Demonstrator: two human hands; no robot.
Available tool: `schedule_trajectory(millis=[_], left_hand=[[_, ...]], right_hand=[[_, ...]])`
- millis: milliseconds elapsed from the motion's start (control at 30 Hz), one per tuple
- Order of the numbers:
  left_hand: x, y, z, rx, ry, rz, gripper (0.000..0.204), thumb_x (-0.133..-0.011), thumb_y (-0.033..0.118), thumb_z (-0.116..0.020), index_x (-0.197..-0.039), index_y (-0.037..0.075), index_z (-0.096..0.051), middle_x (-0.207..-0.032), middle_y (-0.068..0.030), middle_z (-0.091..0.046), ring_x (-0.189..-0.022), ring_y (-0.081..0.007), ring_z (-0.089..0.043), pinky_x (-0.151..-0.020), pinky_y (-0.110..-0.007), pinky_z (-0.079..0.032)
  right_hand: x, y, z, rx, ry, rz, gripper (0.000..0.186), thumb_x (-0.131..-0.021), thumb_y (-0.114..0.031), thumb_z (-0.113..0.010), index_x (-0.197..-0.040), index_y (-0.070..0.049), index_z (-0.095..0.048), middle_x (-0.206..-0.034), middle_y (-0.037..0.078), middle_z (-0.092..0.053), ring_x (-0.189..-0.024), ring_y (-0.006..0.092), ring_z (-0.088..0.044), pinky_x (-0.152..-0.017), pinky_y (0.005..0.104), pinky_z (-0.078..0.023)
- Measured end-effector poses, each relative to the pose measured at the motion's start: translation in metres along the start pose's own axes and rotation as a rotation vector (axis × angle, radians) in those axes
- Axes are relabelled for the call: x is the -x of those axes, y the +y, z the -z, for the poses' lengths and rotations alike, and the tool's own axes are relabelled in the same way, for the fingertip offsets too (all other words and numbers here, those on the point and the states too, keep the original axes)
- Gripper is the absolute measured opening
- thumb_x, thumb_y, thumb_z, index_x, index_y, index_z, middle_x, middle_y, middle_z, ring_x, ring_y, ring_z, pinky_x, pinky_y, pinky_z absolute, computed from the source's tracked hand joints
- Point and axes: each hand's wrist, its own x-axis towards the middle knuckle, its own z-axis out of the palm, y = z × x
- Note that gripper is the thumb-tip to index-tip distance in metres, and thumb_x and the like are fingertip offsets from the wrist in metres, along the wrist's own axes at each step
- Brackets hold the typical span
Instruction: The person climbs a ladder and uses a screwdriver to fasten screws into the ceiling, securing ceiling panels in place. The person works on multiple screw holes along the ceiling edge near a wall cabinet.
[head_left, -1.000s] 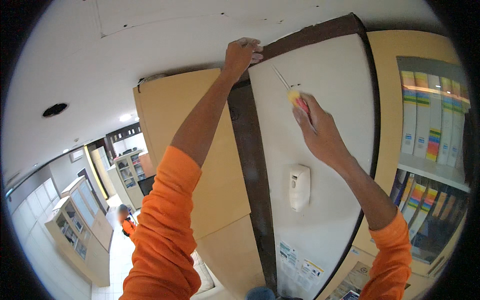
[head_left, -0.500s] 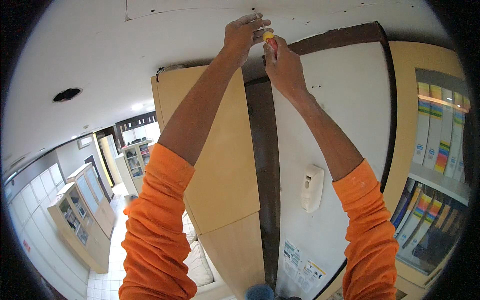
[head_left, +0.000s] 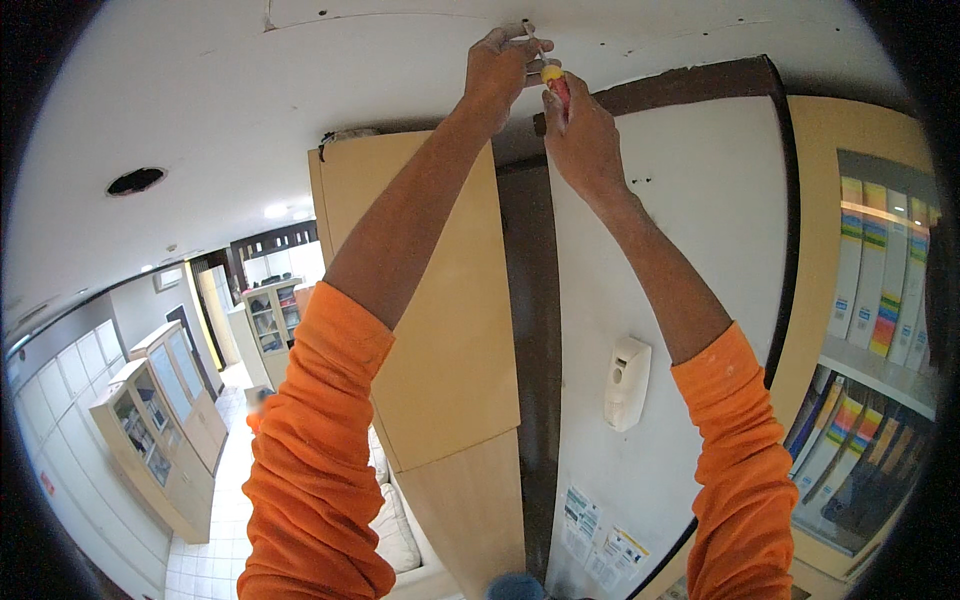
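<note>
- One screwdriver [head_left: 555, 81], red/yellow hdl., thin metal shaft, noted overhead at ceiling [head_left: 230, 90] lvl., pointing up and slightly left; tip near a small dark spot [head_left: 525, 21]. Contact w/ spot: we can't confirm.
- Handling, our est.: light, stiff, not fragile; hdl. prob. hard plastic, may slip w/ dusty fingers. Best hold: full hdl. for turning; shaft for steadying only.
- Right hand [head_left: 588, 138]: closed round the red part of hdl., thumb and fingers wrapped, wrist below.
- Left hand [head_left: 497, 75]: raised beside the shaft, fingers part-bent and spread, pale dust on them. Whether it pinches shaft or a small item, we can't tell.
- Just below/behind: dark brown beam [head_left: 690, 87] above white panel [head_left: 690, 270], w/ cream dispenser [head_left: 627, 383] mounted on it.
- L of panel: tall beige cabinet [head_left: 430, 290], top near ceiling.
- R: glass-front unit w/ binders [head_left: 887, 285].
- Far L: round ceiling opening [head_left: 136, 181], well apart from hands.
</note>
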Motion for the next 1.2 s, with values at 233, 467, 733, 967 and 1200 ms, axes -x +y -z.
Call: schedule_trajectory(millis=[233,467,733,967,1200], left_hand=[[0.0,0.001,-0.005,-0.022,-0.004,-0.022,0.037,-0.101,0.011,-0.059,-0.133,-0.005,-0.054,-0.12,-0.0195,-0.07,-0.104,-0.0306,-0.072,-0.092,-0.04,-0.062],[-0.001,0.005,-0.002,-0.001,0.032,0.023,0.034,-0.1,0.009,-0.059,-0.132,-0.003,-0.056,-0.116,-0.0186,-0.07,-0.102,-0.0279,-0.072,-0.091,-0.038,-0.063],[-0.005,0.003,-0.008,0.005,0.056,-0.007,0.03,-0.102,0.003,-0.055,-0.13,-0.007,-0.055,-0.111,-0.0205,-0.07,-0.093,-0.0284,-0.074,-0.085,-0.036,-0.066],[-0.008,0.001,0.004,0.052,0.057,0.029,0.025,-0.102,0.009,-0.058,-0.122,-0.005,-0.064,-0.11,-0.0168,-0.072,-0.095,-0.0248,-0.072,-0.08,-0.035,-0.064],[-0.017,-0.001,-0.014,0.032,0.131,0.092,0.023,-0.099,0.015,-0.062,-0.114,-0.002,-0.067,-0.105,-0.0137,-0.072,-0.09,-0.023,-0.072,-0.079,-0.036,-0.062]], right_hand=[[0.001,0.005,-0.007,0.032,0.042,0.006,0.037,-0.102,-0.019,-0.057,-0.13,0.004,-0.049,-0.108,0.025,-0.069,-0.102,0.0418,-0.069,-0.087,0.051,-0.056],[0.002,0.002,-0.007,0.153,0.007,0.015,0.041,-0.101,-0.02,-0.058,-0.135,0.0,-0.047,-0.112,0.024,-0.066,-0.103,0.0402,-0.069,-0.085,0.0522,-0.057],[0.001,0.003,-0.006,0.215,0.037,0.0,0.042,-0.102,-0.023,-0.057,-0.137,-0.003,-0.045,-0.111,0.023,-0.065,-0.1,0.0429,-0.069,-0.082,0.053,-0.059],[-0.01,-0.008,-0.012,0.124,0.033,-0.025,0.033,-0.104,-0.027,-0.053,-0.127,-0.004,-0.053,-0.082,0.016,-0.068,-0.08,0.0392,-0.073,-0.067,0.0513,-0.058],[-0.025,0.041,0.003,-1.215,-0.433,-0.484,0.035,-0.105,-0.04,-0.055,-0.119,-0.008,-0.061,-0.069,0.002,-0.06,-0.05,0.0151,-0.054,-0.043,0.0283,-0.042]])
